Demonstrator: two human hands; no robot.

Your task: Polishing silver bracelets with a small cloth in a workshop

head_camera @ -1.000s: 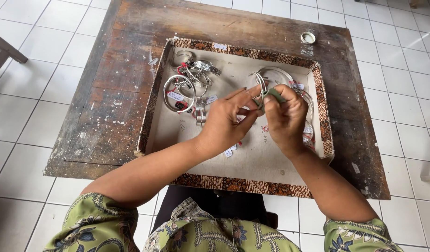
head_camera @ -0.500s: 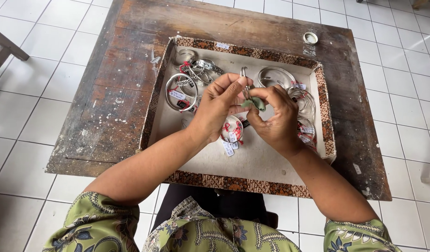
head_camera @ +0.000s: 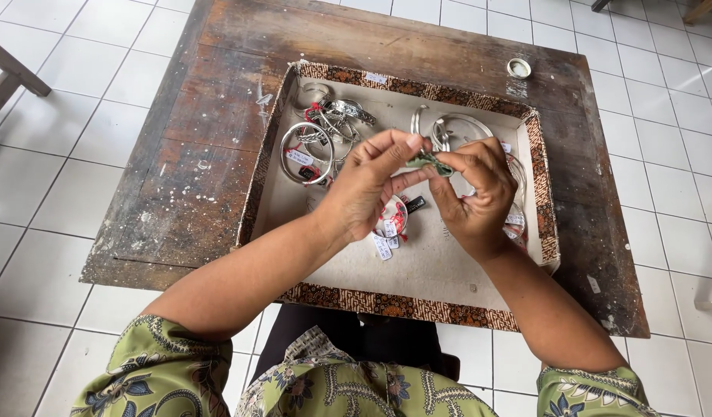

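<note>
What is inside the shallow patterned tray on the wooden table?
In the tray: silver bangles with red-tied tags and loose white tags. Both hands, left hand and right hand, pinching a small green piece, cover more.

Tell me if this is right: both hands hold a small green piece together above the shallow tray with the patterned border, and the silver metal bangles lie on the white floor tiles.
Not quite. The head view shows the silver metal bangles inside the shallow tray with the patterned border, not on the floor tiles. The rest holds: the left hand and right hand pinch the small green piece above it.
</note>
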